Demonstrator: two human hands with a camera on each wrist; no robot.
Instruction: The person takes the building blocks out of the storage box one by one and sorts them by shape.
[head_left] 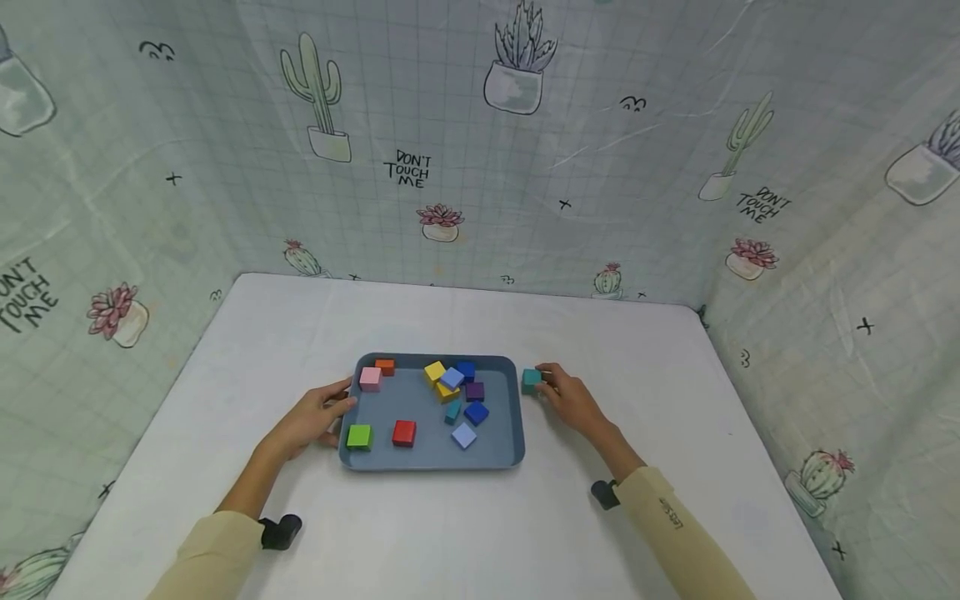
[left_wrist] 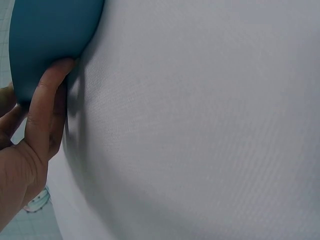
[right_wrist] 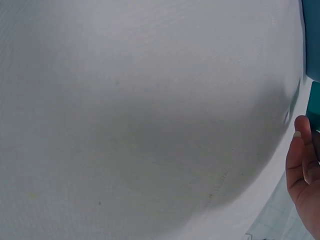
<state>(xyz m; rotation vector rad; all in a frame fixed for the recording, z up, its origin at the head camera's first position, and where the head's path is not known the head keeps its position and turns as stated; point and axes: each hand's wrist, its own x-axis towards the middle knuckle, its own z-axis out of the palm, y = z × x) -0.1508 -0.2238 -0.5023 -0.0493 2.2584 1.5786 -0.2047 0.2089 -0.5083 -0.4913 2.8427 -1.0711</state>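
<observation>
A blue-grey tray (head_left: 427,463) lies on the white table and bears several coloured blocks. My left hand (head_left: 309,419) grips the tray's left edge; in the left wrist view its fingers (left_wrist: 42,107) bend around the tray's corner (left_wrist: 55,30). Just outside the tray's right rim, my right hand (head_left: 572,402) pinches a teal cube (head_left: 531,381) between thumb and fingers. In the right wrist view the teal cube (right_wrist: 314,105) shows only partly at the right border, beside the fingertips.
Inside the tray lie a pink block (head_left: 371,379), an orange block (head_left: 385,367), a green block (head_left: 359,437) and a red block (head_left: 403,433) toward the left. Yellow, blue, purple and teal blocks cluster right of centre, with a light-blue block (head_left: 452,377) resting on others. Patterned cloth surrounds the table.
</observation>
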